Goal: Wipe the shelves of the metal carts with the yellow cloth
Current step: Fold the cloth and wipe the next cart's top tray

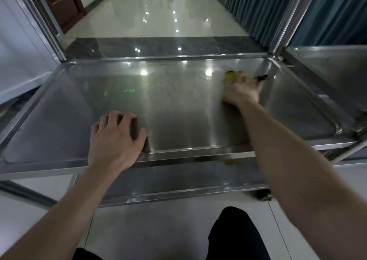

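- The cart (65, 31) fills the view, and its middle shelf (178, 108), a shallow steel tray with a raised rim, lies under both hands.
- The cloth (234, 77) sits bunched on the shelf near the far right corner, a little in from the rim.
- The right hand (241, 94) lies on top of the cloth with its fingers curled over it. Yellow shows past the fingertips and a sliver shows under the heel of the hand. Blur hides each finger's exact place.
- A small dark shape (262, 78) lies just right of the cloth; what it is cannot be told.
- The left hand (117, 138) rests on the near edge of the shelf, left of the middle. Its palm is over the rim, its bent fingers are slightly spread with their tips on the steel, and its thumb is out to the right. It holds nothing.
- Faint green marks (119, 92) are reflected on the left half of the shelf.
- A lower shelf (178, 184) shows beneath the near edge, with a caster (262, 196) at its right end.
- A second cart (327, 71) stands against the first cart's right side.
- Beyond the far edge are a glossy floor (158, 17), a blue curtain (297, 11) on the right and a brown door (61, 5) on the left.
- A knee (238, 236) in black cloth shows at the bottom.
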Demonstrator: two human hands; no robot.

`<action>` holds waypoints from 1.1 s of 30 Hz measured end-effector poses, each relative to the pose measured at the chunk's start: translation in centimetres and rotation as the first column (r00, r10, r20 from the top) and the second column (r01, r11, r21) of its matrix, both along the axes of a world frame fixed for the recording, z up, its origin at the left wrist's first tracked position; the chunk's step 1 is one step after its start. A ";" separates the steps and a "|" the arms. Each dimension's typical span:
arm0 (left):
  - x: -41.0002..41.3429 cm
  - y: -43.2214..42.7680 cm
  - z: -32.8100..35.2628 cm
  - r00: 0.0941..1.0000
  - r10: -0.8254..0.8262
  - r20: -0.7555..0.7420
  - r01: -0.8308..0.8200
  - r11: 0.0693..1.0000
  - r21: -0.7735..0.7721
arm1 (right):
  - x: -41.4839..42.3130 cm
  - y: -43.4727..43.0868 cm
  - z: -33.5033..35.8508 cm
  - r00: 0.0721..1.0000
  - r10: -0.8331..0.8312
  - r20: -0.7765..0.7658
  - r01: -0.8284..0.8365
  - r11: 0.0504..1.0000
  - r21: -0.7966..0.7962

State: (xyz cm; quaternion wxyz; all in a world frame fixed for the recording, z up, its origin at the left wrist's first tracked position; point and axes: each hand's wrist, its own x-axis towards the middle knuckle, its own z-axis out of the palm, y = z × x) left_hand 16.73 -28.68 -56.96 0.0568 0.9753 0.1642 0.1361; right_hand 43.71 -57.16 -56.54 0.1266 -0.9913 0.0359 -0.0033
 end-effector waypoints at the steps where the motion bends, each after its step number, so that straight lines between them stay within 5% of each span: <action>1: 0.0 0.0 -0.1 1.000 -0.006 0.004 0.006 1.000 0.002 | -1.2 4.0 0.0 0.995 0.102 0.008 -0.102 0.995 0.013; 5: 0.0 0.3 0.0 1.000 -0.008 -0.009 0.008 1.000 -0.016 | -8.0 17.4 0.7 0.852 0.523 0.002 -0.522 0.851 0.056; 8: 0.0 0.3 -0.1 1.000 -0.017 -0.009 0.016 1.000 -0.020 | -9.3 15.3 1.4 0.776 0.630 -0.033 -0.622 0.774 0.118; 11: 0.0 0.3 -0.3 1.000 -0.004 0.004 0.004 0.999 -0.041 | -8.7 5.7 1.4 0.856 0.517 -0.010 -0.512 0.851 0.115; 14: 0.1 0.3 -0.4 1.000 -0.003 0.006 0.003 0.998 -0.055 | -8.0 -7.0 1.8 0.979 0.203 -0.029 -0.200 0.976 0.087; 18: 0.2 0.2 -0.5 0.999 0.008 0.037 -0.007 0.999 -0.046 | -8.1 -14.1 1.6 0.991 -0.136 -0.014 0.136 0.991 0.014; 20: 0.3 0.1 -0.5 1.000 0.004 0.026 -0.003 1.000 -0.030 | -9.1 -8.9 0.7 0.996 -0.086 -0.011 0.086 0.996 -0.001; 22: 0.4 0.2 -0.5 1.000 0.003 0.009 -0.003 1.000 -0.018 | -11.5 -0.3 0.1 0.988 0.154 0.017 -0.154 0.988 0.000; 25: 0.2 0.4 -0.5 1.000 -0.005 0.014 0.005 1.000 -0.015 | -16.9 10.7 0.2 0.863 0.506 0.014 -0.506 0.862 0.023; 27: 0.0 0.3 -0.5 1.000 -0.015 0.016 0.015 1.000 -0.020 | -18.6 11.9 0.5 0.804 0.595 -0.013 -0.593 0.803 0.059; 30: 0.0 0.4 -0.4 1.000 -0.015 0.007 0.015 0.999 -0.033 | -16.9 4.9 1.1 0.813 0.581 -0.031 -0.577 0.811 0.096; 33: 0.1 0.5 -0.4 1.000 -0.008 0.001 0.008 1.000 -0.029 | -13.3 -7.8 1.8 0.959 0.282 -0.024 -0.280 0.958 0.064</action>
